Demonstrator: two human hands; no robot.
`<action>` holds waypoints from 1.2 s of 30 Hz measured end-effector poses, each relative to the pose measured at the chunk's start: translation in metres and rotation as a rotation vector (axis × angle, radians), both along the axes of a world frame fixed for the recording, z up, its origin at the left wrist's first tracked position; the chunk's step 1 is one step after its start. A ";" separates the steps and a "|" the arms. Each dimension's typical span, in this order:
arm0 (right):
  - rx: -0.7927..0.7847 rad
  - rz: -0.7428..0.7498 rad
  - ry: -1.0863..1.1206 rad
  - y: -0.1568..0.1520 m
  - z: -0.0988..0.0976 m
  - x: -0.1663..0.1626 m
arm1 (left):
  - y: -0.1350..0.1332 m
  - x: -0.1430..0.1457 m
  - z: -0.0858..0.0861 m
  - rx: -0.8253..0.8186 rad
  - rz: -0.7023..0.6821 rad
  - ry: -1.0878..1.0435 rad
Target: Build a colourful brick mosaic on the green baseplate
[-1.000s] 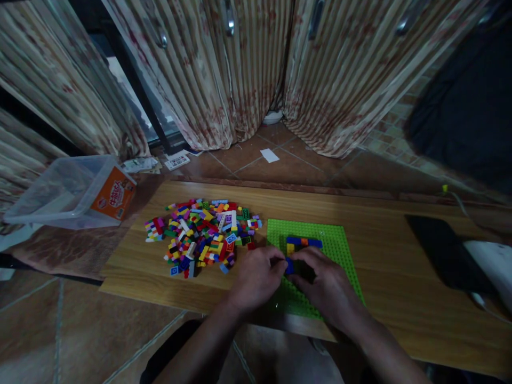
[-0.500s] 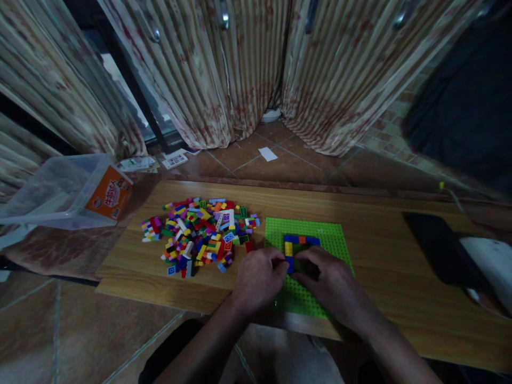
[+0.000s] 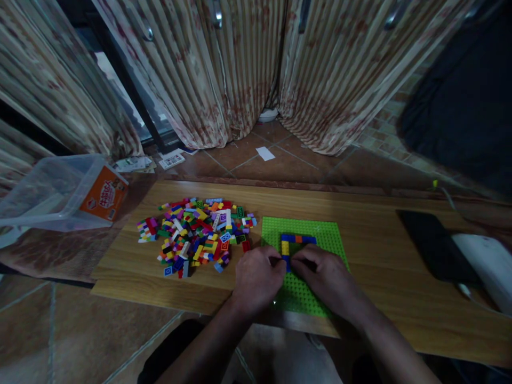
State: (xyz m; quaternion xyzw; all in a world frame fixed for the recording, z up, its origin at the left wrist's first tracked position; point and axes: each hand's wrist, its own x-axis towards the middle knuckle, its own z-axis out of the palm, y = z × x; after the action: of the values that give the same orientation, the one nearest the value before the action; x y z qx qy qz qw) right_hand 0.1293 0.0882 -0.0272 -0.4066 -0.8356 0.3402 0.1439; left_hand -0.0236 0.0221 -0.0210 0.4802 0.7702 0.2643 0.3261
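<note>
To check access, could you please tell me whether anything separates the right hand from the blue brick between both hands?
Nothing visible does; the right hand is immediately beside the blue brick, with the left hand opposite.

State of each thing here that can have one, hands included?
Left hand: fingers bent, at the blue brick
Right hand: fingers bent, beside the blue brick
Blue brick: next to yellow; whether fully pressed down, unclear
Green baseplate: flat, partly built on
Loose bricks: heaped, unsorted
Plastic bin: open-topped
Curtains: hanging in folds
</note>
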 end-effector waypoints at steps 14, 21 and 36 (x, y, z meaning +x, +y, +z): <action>-0.094 -0.139 0.012 -0.001 0.001 -0.011 | 0.001 0.002 0.004 -0.035 0.005 0.023; -0.094 -0.136 -0.023 0.002 0.001 -0.013 | 0.005 0.002 0.003 -0.024 -0.003 0.054; -0.180 -0.074 -0.014 0.010 0.003 -0.005 | 0.011 -0.014 0.013 -0.032 -0.184 -0.030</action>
State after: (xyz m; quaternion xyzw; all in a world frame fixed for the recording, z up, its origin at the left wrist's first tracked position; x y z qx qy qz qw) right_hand 0.1248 0.0985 -0.0237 -0.4510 -0.7870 0.4054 0.1135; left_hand -0.0374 0.0328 -0.0078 0.5394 0.7221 0.2281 0.3681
